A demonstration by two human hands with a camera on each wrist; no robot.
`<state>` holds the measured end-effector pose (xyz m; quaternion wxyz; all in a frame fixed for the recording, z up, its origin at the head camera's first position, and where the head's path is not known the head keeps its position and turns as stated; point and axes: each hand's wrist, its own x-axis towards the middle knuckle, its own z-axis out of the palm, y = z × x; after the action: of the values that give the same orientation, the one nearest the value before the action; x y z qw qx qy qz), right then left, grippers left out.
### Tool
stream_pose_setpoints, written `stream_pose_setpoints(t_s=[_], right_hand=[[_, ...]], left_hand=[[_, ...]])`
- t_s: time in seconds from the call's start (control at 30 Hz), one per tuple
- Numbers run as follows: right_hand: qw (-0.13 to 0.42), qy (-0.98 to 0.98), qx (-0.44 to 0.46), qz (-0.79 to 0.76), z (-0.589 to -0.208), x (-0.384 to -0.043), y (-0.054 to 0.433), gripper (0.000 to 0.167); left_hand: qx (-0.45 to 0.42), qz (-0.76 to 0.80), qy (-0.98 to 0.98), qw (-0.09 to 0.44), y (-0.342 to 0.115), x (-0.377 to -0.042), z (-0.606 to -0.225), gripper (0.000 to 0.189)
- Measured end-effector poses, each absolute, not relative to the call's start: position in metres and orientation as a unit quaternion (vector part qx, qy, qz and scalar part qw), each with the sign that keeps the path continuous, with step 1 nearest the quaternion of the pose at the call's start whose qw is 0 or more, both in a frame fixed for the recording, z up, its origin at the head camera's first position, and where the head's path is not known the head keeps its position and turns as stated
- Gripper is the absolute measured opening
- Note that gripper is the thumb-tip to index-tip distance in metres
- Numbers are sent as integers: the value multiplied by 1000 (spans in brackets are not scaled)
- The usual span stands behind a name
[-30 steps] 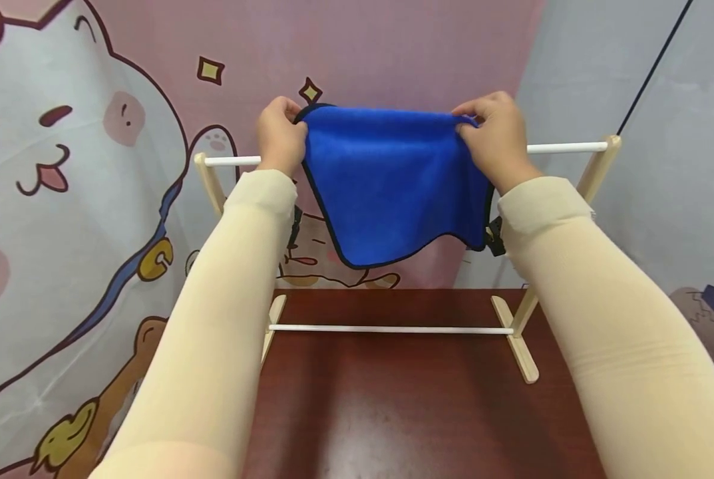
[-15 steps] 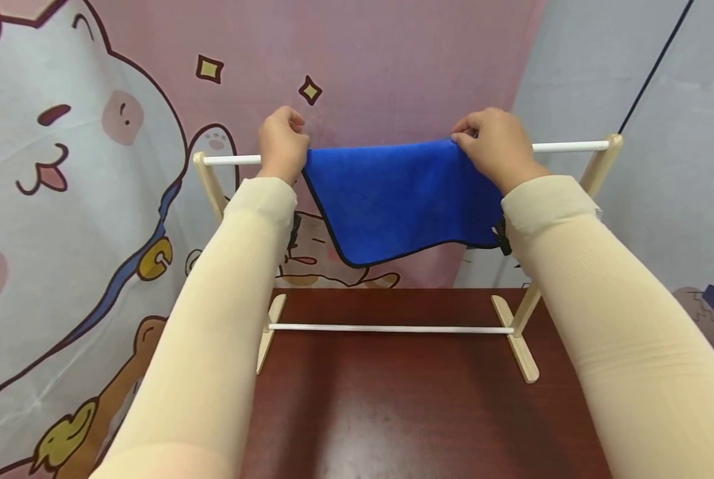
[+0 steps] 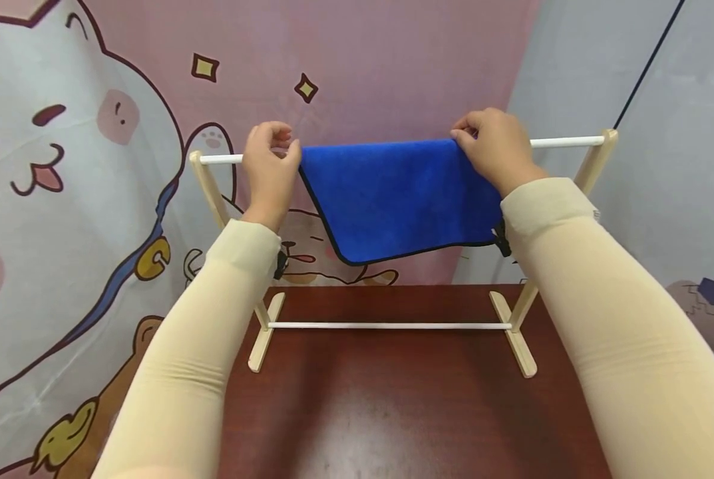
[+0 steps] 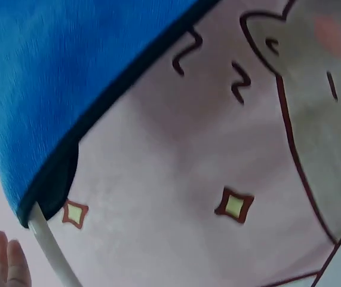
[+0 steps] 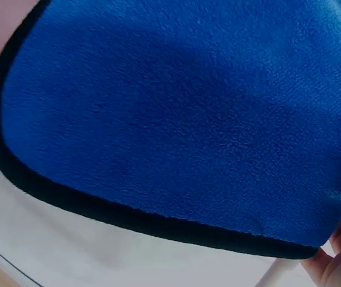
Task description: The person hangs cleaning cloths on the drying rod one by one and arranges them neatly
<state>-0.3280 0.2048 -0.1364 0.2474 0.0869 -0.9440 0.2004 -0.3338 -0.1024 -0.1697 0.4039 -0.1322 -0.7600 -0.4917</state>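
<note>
A blue towel [image 3: 401, 199] with dark edging hangs folded over the top bar [image 3: 566, 142] of a wooden rack. In the left wrist view, the towel [image 4: 68, 72] drapes over the white bar [image 4: 54, 251]. At its upper left corner is my left hand [image 3: 269, 169], thumb and fingers apart and holding nothing. My right hand [image 3: 497, 146] pinches the towel's top fold on the right, thumb and forefinger tips together. The right wrist view shows the towel [image 5: 176, 119] up close and part of the right hand [image 5: 340, 257] at its corner.
The rack stands on a dark red-brown table [image 3: 368, 399], with a lower white bar [image 3: 386, 326] between its wooden feet [image 3: 515, 339]. Behind it hangs a pink and grey cartoon-printed backdrop [image 3: 386, 66].
The towel has come down from above the bar and now rests over it. My left hand has let go and shifted left and down. The right hand has lowered slightly.
</note>
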Motion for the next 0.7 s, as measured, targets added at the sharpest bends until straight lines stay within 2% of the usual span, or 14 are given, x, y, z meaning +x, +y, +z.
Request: stream_pose_setpoints(t_s=[0.1, 0.2, 0.4, 0.53, 0.7], right_hand=[[250, -942, 79, 210, -139, -328, 205, 35], [261, -938, 72, 218, -142, -329, 207, 36], [280, -930, 64, 230, -148, -329, 206, 36], [288, -925, 62, 239, -149, -330, 205, 36], [306, -915, 66, 253, -151, -328, 206, 35]], left_hand=[[-141, -522, -739, 401, -100, -326, -187, 19], [-120, -567, -727, 368, -97, -324, -206, 23], [-31, -633, -733, 246, -93, -327, -233, 34], [-16, -663, -727, 180, -92, -329, -243, 34], [-30, -668, -722, 179, -88, -325, -243, 21]])
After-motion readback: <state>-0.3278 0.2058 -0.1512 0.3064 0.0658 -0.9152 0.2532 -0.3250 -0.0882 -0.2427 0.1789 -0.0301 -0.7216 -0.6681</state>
